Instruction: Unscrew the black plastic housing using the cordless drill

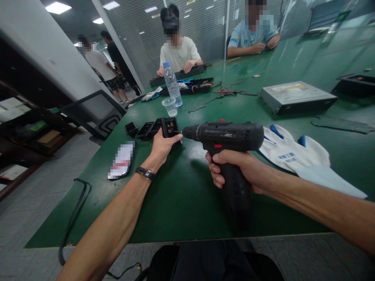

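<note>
My right hand (231, 166) is wrapped around the handle of a black cordless drill (230, 136), which points left. The drill's bit reaches a small black plastic box (170, 127) with brass-coloured parts inside; whether the bit touches a screw I cannot tell. My left hand (164, 144) grips that box from its near side, with the thumb along the lower edge. More small black open boxes (145, 130) stand just behind and left of my left hand. Beside my right forearm lies a white and blue work glove (295, 152).
A phone-like item (122, 160) lies left of my left wrist. A water bottle (172, 84) and clear plastic cup (169, 106) stand ahead. A metal disc drive (297, 97) sits at the right. Two people (179, 52) sit across the green table (175, 210); a black strap (74, 214) hangs over its left edge.
</note>
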`<control>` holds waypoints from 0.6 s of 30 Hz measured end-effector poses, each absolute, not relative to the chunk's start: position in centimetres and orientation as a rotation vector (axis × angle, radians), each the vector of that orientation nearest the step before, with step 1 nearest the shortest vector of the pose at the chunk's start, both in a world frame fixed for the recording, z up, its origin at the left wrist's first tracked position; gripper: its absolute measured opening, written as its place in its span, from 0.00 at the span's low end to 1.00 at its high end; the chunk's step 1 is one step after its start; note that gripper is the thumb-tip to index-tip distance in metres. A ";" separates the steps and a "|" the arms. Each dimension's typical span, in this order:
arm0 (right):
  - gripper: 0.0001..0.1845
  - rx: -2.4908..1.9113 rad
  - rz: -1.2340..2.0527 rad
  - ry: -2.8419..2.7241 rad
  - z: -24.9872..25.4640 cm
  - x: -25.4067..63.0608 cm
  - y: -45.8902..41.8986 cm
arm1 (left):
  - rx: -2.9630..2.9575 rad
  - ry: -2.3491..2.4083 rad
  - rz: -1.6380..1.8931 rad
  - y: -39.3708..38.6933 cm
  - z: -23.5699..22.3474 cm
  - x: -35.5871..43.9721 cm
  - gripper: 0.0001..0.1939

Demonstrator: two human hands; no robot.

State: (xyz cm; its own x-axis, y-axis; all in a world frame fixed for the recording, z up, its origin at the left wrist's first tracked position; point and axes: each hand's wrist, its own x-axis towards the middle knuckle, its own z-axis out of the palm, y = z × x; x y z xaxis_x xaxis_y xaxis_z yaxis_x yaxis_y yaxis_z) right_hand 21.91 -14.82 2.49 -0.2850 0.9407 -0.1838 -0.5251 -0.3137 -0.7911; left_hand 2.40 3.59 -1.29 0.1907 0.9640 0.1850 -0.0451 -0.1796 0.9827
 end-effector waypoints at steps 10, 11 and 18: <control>0.04 -0.806 1.795 -0.729 2.7 21.9 -14.9 | 1.386 0.949 1.205 3.7 -1.4 2.4 0.28; 0.04 -0.808 1.794 -0.729 2.8 21.9 -14.9 | 1.389 0.947 1.206 3.7 -1.4 2.4 0.28; 0.05 -0.808 1.790 -0.750 2.6 21.9 -14.8 | 1.400 0.944 1.217 4.0 -1.7 2.3 0.28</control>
